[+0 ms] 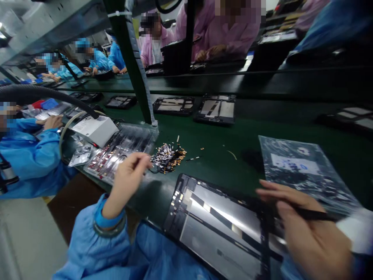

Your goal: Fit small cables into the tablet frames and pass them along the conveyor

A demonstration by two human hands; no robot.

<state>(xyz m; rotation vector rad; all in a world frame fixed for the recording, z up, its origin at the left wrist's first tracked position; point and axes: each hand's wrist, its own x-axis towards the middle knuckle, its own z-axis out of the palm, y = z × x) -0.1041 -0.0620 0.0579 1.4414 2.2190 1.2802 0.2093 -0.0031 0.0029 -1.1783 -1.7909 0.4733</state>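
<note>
Our left hand (131,181) is at the near-left edge of the pile of small parts (169,157), thumb and forefinger drawn close; can't tell if they meet or pinch a part. Our right hand (311,229) is beside the right end of the open tablet housing (215,237), fingers out fairly straight, thumb apart, a dark slim tool (313,214) lying between; can't tell if it's gripped. Housing lies in front of us at the near side of the green bench (210,140), inner side up. For clean handling, we should take one part from the pile's rim, not its middle: they look tangled, and a tug could drag others along. Likely best held by the ends, lightly. We'd keep the tool's tip off the housing's bare metal, and watch the loose strip (193,158) just right of the pile; a sleeve could sweep it. Clear bag (305,171) sits close behind our right hand, so keep the wrist clear.
</note>
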